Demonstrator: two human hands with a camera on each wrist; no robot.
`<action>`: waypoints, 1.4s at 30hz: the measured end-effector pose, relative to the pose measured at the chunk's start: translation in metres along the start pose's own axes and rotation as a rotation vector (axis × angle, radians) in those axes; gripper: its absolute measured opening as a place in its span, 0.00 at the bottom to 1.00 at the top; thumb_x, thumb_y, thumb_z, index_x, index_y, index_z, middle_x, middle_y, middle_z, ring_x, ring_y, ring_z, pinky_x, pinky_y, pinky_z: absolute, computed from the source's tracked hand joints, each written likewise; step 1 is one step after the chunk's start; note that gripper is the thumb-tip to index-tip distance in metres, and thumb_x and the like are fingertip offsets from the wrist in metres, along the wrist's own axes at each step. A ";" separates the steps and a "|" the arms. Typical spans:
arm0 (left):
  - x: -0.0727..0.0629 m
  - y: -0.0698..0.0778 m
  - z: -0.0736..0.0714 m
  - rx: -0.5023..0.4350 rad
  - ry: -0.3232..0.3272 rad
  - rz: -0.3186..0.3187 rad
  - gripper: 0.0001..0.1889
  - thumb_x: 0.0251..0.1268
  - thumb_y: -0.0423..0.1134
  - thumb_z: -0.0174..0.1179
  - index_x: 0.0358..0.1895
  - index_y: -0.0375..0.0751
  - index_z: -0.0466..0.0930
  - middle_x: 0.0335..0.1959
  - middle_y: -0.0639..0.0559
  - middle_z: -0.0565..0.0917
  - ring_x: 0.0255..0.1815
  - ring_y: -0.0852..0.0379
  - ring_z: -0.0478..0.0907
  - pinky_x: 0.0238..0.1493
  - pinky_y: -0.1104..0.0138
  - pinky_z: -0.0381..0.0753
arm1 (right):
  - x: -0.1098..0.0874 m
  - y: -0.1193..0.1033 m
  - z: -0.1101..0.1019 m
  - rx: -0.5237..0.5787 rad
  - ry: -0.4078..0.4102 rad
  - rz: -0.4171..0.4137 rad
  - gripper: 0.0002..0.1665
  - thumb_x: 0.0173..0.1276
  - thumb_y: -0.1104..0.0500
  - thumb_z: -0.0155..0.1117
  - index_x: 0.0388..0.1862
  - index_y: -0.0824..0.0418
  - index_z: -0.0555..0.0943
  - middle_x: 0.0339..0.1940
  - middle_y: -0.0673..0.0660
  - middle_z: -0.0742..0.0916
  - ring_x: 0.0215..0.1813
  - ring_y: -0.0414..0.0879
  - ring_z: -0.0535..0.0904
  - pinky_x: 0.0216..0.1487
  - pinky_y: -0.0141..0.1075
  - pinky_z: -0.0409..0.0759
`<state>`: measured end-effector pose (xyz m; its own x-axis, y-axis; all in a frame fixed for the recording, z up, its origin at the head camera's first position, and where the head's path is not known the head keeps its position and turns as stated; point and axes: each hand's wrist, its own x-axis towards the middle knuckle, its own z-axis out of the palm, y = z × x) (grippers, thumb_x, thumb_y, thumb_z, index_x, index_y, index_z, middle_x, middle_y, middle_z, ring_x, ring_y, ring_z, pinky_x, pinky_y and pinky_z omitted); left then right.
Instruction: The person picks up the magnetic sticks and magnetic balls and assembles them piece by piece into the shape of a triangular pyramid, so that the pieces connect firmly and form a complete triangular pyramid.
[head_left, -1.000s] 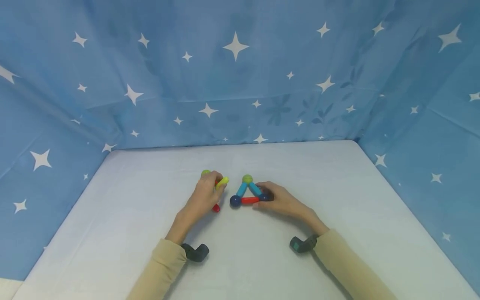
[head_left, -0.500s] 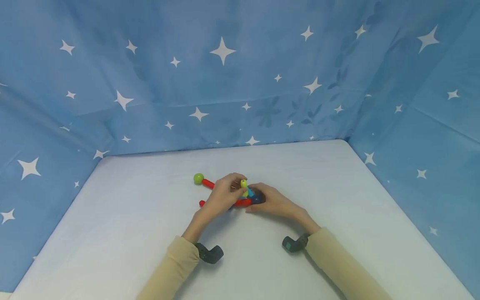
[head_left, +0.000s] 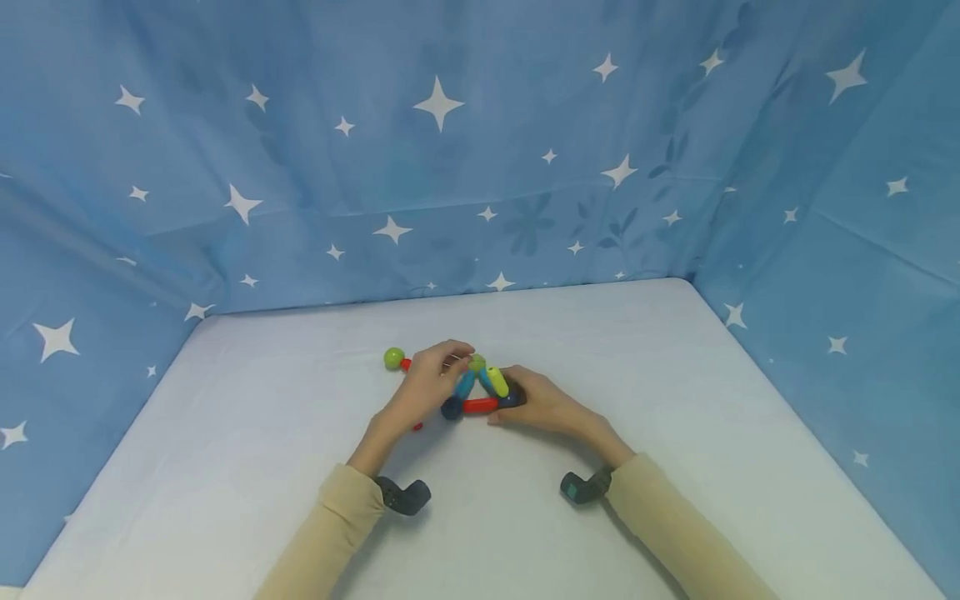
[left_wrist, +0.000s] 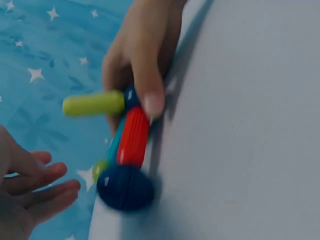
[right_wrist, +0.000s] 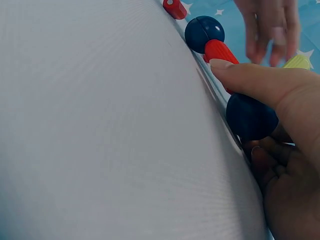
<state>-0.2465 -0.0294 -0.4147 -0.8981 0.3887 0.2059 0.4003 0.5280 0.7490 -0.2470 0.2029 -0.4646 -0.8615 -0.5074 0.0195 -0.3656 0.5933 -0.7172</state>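
Note:
A triangle of toy rods and balls lies on the table: two light blue rods, a red rod, a green ball and two dark blue balls. My right hand grips the right-hand dark blue ball; in the left wrist view its thumb presses there. From that ball a yellow-green rod sticks up, its far end free. My left hand hovers beside the triangle's left side, near the other dark blue ball. Its fingers are loosely extended with nothing between them.
Behind the left hand, a loose green ball touches a partly hidden red rod. Another red rod end peeks out below that wrist. A blue star-patterned curtain hangs behind the white table.
My left hand carried the yellow-green rod right to the triangle, let it go at the right dark blue ball, and drew back left. The right hand stays on that ball.

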 end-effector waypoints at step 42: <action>0.025 -0.035 -0.017 0.384 -0.085 0.192 0.14 0.67 0.23 0.62 0.54 0.33 0.79 0.40 0.44 0.85 0.41 0.51 0.81 0.49 0.59 0.86 | -0.002 -0.003 0.001 -0.002 -0.002 0.067 0.47 0.63 0.41 0.75 0.74 0.61 0.71 0.67 0.58 0.81 0.71 0.55 0.75 0.73 0.56 0.72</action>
<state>-0.2858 -0.0513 -0.4253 -0.7891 0.5593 0.2542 0.6116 0.6763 0.4106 -0.2439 0.2014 -0.4626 -0.8836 -0.4673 -0.0298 -0.3078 0.6275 -0.7152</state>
